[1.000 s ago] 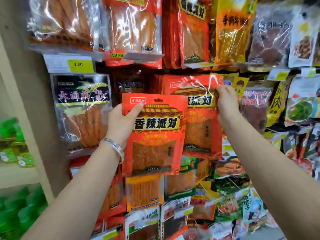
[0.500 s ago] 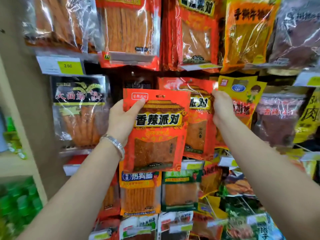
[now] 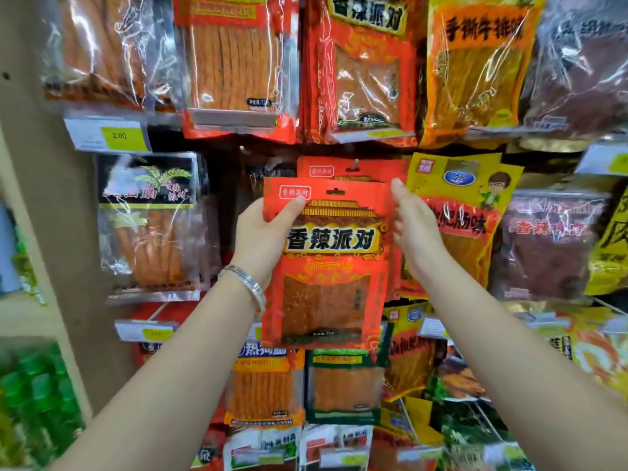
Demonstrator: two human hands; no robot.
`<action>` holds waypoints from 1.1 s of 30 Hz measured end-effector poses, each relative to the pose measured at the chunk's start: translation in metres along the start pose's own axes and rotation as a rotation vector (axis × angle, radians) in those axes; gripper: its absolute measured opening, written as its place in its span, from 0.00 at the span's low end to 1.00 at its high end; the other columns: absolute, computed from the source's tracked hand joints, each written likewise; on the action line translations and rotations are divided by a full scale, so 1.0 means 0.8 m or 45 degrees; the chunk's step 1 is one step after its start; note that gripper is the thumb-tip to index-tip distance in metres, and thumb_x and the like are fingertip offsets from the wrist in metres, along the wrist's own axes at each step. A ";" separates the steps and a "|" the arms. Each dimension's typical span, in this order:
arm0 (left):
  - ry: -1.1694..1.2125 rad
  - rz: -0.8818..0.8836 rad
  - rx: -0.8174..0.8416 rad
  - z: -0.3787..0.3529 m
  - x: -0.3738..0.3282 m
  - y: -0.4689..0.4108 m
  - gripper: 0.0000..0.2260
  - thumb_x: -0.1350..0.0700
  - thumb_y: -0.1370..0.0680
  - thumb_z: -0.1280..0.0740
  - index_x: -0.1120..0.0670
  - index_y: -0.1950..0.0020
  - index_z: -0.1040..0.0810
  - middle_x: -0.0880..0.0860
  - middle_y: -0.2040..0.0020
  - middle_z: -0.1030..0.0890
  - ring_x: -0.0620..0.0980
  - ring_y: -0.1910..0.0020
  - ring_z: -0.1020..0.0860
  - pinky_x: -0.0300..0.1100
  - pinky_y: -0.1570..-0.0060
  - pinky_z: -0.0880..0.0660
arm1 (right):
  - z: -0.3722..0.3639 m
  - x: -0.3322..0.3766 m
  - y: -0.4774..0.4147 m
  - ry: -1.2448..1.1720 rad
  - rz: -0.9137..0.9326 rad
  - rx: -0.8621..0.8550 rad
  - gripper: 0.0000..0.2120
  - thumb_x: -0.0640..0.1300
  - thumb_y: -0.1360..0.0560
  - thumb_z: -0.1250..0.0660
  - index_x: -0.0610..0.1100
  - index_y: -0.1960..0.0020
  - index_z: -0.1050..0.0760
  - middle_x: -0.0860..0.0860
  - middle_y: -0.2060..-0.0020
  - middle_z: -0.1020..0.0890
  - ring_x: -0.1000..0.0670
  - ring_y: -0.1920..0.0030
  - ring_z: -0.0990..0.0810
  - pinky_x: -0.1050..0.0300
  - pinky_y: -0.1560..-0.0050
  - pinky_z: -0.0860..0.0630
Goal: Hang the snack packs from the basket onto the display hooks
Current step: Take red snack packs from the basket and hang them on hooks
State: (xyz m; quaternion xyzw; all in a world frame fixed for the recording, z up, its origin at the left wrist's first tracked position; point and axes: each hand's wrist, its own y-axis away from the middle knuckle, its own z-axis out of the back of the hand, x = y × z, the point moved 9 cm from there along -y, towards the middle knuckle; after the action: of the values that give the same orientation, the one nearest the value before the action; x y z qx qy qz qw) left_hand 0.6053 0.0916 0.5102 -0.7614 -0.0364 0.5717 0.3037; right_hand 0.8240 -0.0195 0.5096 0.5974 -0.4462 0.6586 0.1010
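While in pinch of L hand [image 3: 261, 236], snack pack [image 3: 326, 283] before crowded hook wall [image 3: 221, 164]; R hand [image 3: 413, 226] slack-fingered beside.

Single wide-angle view from the head, facing forward at a wall of hanging snack packs [image 3: 234, 62] within arm's reach, forearms [image 3: 170, 368] entering from both lower corners, left hand [image 3: 261, 232], right hand [image 3: 414, 229] and red pack [image 3: 326, 266] near frame centre, pale shelf post [image 3: 34, 232] down the left edge.

A dark display wall [image 3: 222, 198] holds thin metal hooks [image 3: 355, 163]. On them hang rows of shiny plastic snack packs [image 3: 234, 62], red, orange, yellow and clear.
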 end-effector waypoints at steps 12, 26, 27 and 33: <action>-0.614 -0.575 0.155 -0.059 -0.064 -0.012 0.32 0.53 0.24 0.34 0.50 0.24 0.45 0.49 0.25 0.40 0.43 0.27 0.43 0.41 0.28 0.46 | 0.024 0.060 -0.017 0.140 0.395 -0.174 0.08 0.51 0.25 0.33 0.51 0.59 0.30 0.48 0.60 0.24 0.49 0.58 0.25 0.49 0.52 0.28; -0.564 -0.583 0.337 -0.089 -0.071 -0.004 0.28 0.57 0.22 0.36 0.49 0.25 0.41 0.38 0.31 0.39 0.31 0.30 0.47 0.20 0.36 0.49 | 0.014 0.055 -0.066 0.351 0.260 -0.342 0.13 0.47 0.23 0.35 0.48 0.62 0.37 0.53 0.66 0.32 0.55 0.67 0.35 0.66 0.69 0.38; -0.564 -0.582 0.337 -0.089 -0.071 -0.004 0.28 0.58 0.22 0.36 0.50 0.25 0.41 0.39 0.30 0.39 0.35 0.28 0.46 0.23 0.34 0.49 | 0.017 0.050 -0.067 0.399 0.253 -0.357 0.12 0.47 0.23 0.35 0.48 0.61 0.36 0.55 0.65 0.32 0.56 0.67 0.34 0.67 0.70 0.38; -0.543 -0.547 0.378 -0.090 -0.066 -0.005 0.28 0.56 0.22 0.36 0.47 0.24 0.43 0.37 0.30 0.40 0.34 0.28 0.48 0.26 0.35 0.48 | 0.023 0.035 -0.060 0.500 0.300 -0.392 0.11 0.50 0.24 0.34 0.47 0.58 0.35 0.55 0.66 0.32 0.53 0.65 0.33 0.60 0.67 0.38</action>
State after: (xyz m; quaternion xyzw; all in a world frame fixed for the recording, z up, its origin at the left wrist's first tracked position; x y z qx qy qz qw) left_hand 0.6524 0.0432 0.5686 -0.5472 -0.1753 0.6399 0.5103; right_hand 0.8614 -0.0155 0.5549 0.3799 -0.5794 0.6934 0.1977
